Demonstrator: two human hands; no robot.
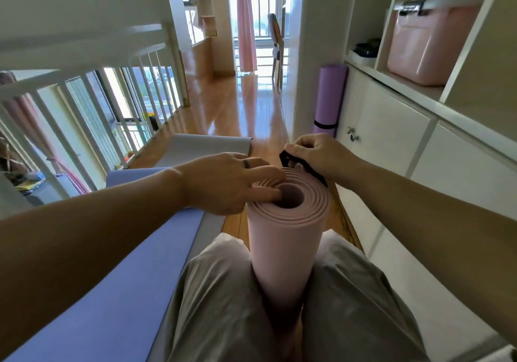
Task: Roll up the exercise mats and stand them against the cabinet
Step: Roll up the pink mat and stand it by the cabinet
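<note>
at the far left a white railing (pixel 84 104) runs along the edge of the wooden floor (pixel 251 104). beside it a blue mat (pixel 112 263) lies flat and unrolled, and past its far end a grey mat (pixel 201 149) also lies open on the floor. the left hand (pixel 223 185) reaches in over the blue mat and grasps the top rim of the pink mat (pixel 282 235), fingers curled over the edge with the tips down in the hollow core. the pink mat is rolled into a tight tube and stands upright between the person's knees (pixel 223 249) (grey trousers on both sides). just right of the roll's top, the right hand (pixel 313 154) pinches a black strap (pixel 293 163) between thumb and fingers, and the strap touches the roll's far rim. further back a purple mat (pixel 330 98), rolled and banded in black near its foot, stands on end against the white cabinet (pixel 391 126). on a shelf above the cabinet doors sits a pink storage box (pixel 428 45).
</note>
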